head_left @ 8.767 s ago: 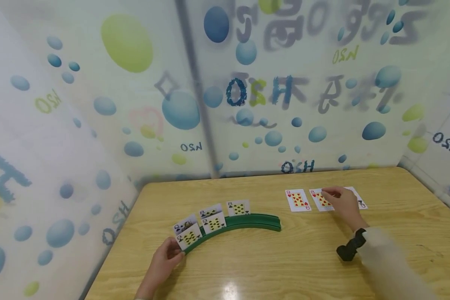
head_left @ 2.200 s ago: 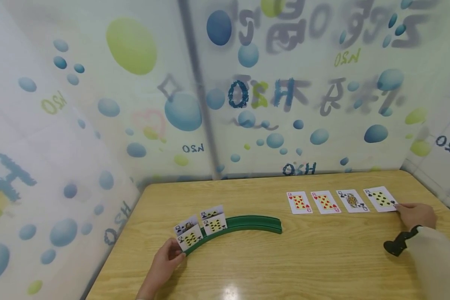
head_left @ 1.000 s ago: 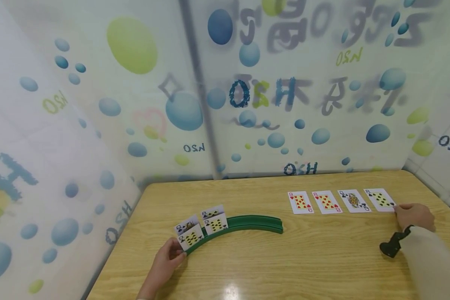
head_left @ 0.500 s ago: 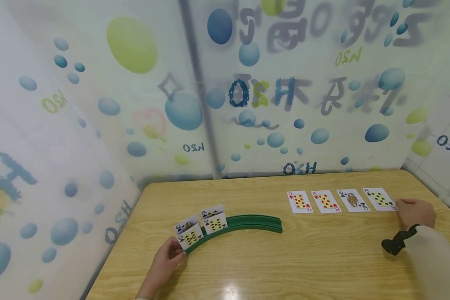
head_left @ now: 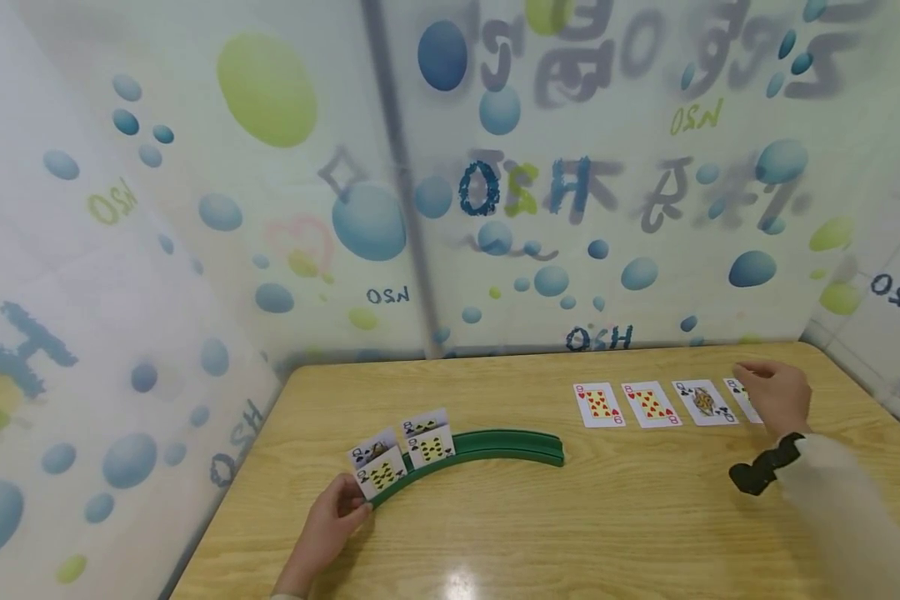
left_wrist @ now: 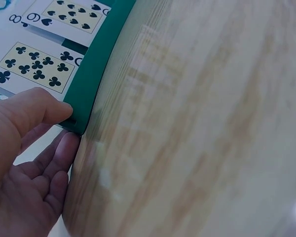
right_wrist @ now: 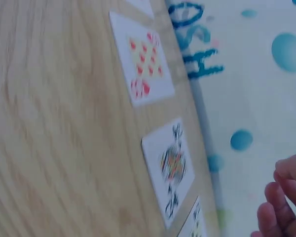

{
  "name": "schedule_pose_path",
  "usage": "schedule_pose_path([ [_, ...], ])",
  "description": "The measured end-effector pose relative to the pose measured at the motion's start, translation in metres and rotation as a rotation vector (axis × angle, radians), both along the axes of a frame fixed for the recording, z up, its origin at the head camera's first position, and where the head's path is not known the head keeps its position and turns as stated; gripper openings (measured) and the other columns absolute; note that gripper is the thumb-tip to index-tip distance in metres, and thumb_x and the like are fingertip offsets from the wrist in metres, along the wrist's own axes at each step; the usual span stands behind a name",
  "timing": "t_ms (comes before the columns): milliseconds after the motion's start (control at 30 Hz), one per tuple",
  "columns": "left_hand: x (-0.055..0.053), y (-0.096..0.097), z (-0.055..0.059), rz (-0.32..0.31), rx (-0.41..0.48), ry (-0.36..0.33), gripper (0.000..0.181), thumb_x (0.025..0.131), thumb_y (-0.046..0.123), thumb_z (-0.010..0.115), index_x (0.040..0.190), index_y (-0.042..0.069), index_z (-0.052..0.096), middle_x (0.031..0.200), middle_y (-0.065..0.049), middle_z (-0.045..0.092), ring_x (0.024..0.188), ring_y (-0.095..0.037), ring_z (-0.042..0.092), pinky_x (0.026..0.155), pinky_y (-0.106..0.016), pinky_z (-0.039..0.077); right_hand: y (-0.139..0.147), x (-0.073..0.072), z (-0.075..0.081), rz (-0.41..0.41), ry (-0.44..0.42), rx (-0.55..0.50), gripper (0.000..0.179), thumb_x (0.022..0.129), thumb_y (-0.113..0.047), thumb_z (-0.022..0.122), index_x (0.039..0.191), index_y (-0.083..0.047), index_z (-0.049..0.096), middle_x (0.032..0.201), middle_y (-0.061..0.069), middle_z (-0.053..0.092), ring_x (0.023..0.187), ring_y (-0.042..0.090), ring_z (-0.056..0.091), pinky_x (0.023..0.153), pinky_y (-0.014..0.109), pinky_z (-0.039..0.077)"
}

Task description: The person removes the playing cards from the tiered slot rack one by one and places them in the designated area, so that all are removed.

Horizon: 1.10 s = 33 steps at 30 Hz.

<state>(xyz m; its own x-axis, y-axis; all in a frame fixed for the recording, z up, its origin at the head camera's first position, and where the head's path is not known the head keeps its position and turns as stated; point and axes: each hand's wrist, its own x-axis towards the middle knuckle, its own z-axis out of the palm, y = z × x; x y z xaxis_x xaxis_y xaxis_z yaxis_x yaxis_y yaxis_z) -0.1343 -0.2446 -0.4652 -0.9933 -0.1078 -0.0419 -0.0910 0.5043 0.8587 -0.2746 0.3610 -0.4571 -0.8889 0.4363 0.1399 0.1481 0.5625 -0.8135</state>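
Observation:
In the head view my left hand [head_left: 328, 517] pinches the left end of a curved green card holder [head_left: 506, 443], thumb on top. The holder bears a nine of clubs [head_left: 382, 477] before a face card [head_left: 371, 452], and a nine of spades [head_left: 431, 447] before a black eight [head_left: 422, 424]. At the right, my right hand [head_left: 780, 396] hovers over a black eight of spades [head_left: 742, 400], partly covering it. Its fingers [right_wrist: 274, 202] are loosely bent, with nothing seen between them in the right wrist view.
Left of that eight, a black face card [head_left: 705, 402], an eight of hearts [head_left: 650, 404] and a nine of hearts [head_left: 599, 405] lie face up in a row on the wooden table [head_left: 540, 533]. A patterned wall [head_left: 540, 208] rises behind the table.
An eight has left the holder and lies at the row's right end. Over the last half second my right hand has moved left, from that card's edge to over it. My left hand stays put.

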Motion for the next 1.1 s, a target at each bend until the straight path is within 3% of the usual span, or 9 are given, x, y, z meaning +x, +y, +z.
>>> schedule_pose_path([
  [67, 0.000, 0.000, 0.000, -0.002, 0.003, 0.001, 0.025, 0.080, -0.002, 0.063, 0.103, -0.001, 0.052, 0.103, -0.009, 0.058, 0.093, -0.021, 0.055, 0.080, -0.034, 0.047, -0.019, 0.006, 0.014, 0.062, 0.016, -0.033, 0.049, 0.088, -0.040, 0.056, 0.114, 0.002, 0.061, 0.099, 0.015, 0.059, 0.083, 0.023, 0.050, 0.060, 0.037, 0.041],
  [133, 0.000, 0.001, 0.000, -0.007, 0.010, 0.002, 0.025, 0.081, -0.002, 0.063, 0.103, -0.001, 0.052, 0.102, -0.010, 0.058, 0.093, -0.021, 0.055, 0.079, -0.034, 0.047, -0.036, 0.010, 0.024, 0.096, 0.014, -0.045, 0.048, 0.087, -0.041, 0.057, 0.112, 0.000, 0.062, 0.098, 0.012, 0.059, 0.083, 0.020, 0.051, 0.059, 0.034, 0.041],
  [167, 0.000, 0.001, 0.001, -0.009, 0.015, 0.004, 0.025, 0.080, -0.003, 0.063, 0.103, -0.001, 0.052, 0.102, -0.010, 0.058, 0.093, -0.021, 0.055, 0.079, -0.034, 0.047, -0.045, 0.012, 0.029, 0.136, 0.008, -0.041, 0.049, 0.089, -0.039, 0.055, 0.115, 0.002, 0.060, 0.103, 0.017, 0.058, 0.087, 0.024, 0.050, 0.061, 0.033, 0.041],
  [333, 0.000, 0.002, 0.002, -0.020, 0.023, 0.012, 0.024, 0.081, -0.004, 0.062, 0.102, -0.002, 0.052, 0.101, -0.010, 0.058, 0.093, -0.022, 0.056, 0.079, -0.033, 0.047, -0.085, 0.017, 0.041, 0.265, -0.002, -0.027, 0.048, 0.090, -0.038, 0.053, 0.117, 0.002, 0.058, 0.109, 0.020, 0.057, 0.091, 0.026, 0.051, 0.063, 0.024, 0.044],
  [500, 0.000, 0.001, 0.001, -0.018, 0.008, 0.014, 0.024, 0.080, -0.003, 0.062, 0.102, -0.002, 0.052, 0.101, -0.010, 0.058, 0.093, -0.023, 0.056, 0.080, -0.034, 0.047, -0.121, 0.019, 0.044, 0.411, 0.019, -0.013, 0.044, 0.092, -0.033, 0.053, 0.117, 0.003, 0.058, 0.110, 0.022, 0.056, 0.096, 0.031, 0.053, 0.071, 0.027, 0.046],
  [633, 0.001, 0.000, 0.000, -0.018, 0.001, 0.018, 0.024, 0.080, -0.004, 0.062, 0.102, -0.002, 0.052, 0.100, -0.010, 0.058, 0.092, -0.022, 0.056, 0.079, -0.033, 0.048, -0.149, 0.020, 0.044, 0.478, 0.036, -0.038, 0.037, 0.091, -0.027, 0.056, 0.113, 0.001, 0.060, 0.108, 0.019, 0.059, 0.095, 0.030, 0.055, 0.074, 0.031, 0.048],
  [1100, 0.002, 0.001, 0.000, -0.019, 0.023, 0.033, 0.025, 0.079, -0.005, 0.062, 0.102, -0.003, 0.052, 0.102, -0.011, 0.058, 0.092, -0.022, 0.055, 0.078, -0.031, 0.048, -0.243, 0.032, 0.038, 0.752, 0.116, -0.117, 0.017, 0.087, -0.016, 0.063, 0.098, -0.005, 0.068, 0.091, 0.005, 0.064, 0.079, 0.018, 0.056, 0.066, 0.032, 0.047],
])
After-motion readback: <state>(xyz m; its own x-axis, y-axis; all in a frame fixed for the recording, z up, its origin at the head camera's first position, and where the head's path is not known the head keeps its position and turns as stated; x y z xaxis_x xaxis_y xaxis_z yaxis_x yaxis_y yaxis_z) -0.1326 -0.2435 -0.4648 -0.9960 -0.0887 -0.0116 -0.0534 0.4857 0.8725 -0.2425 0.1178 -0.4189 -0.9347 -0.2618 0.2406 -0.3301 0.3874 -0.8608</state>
